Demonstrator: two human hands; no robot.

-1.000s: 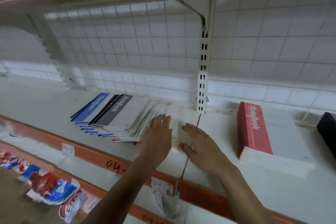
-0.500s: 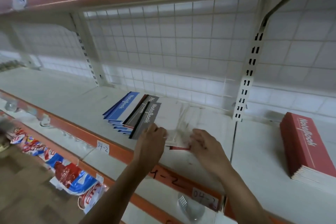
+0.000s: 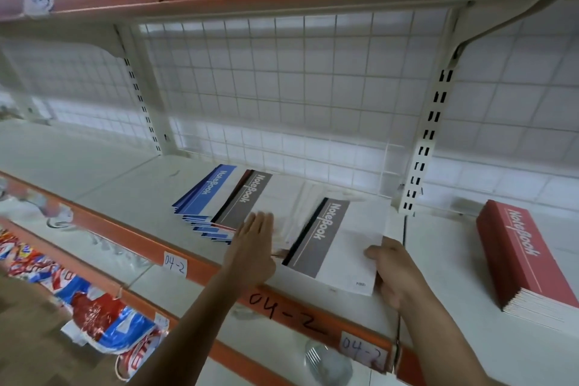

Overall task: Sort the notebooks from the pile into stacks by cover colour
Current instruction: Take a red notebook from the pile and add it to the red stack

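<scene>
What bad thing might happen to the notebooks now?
The right hand pinches the grey notebook only by one edge, so it might slip and fall past the shelf front. The pile is fanned out under the flat left hand; a nudge might slide more books loose.

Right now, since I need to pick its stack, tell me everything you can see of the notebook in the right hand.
The grey notebook has a white cover with a broad grey band, a black strip along the spine edge and "NoteBook" in white on the band. It is closed, face up, slanted over the shelf right of the pile. The right hand pinches its near right corner, thumb on top. Whether it touches the pile is unclear.
</scene>
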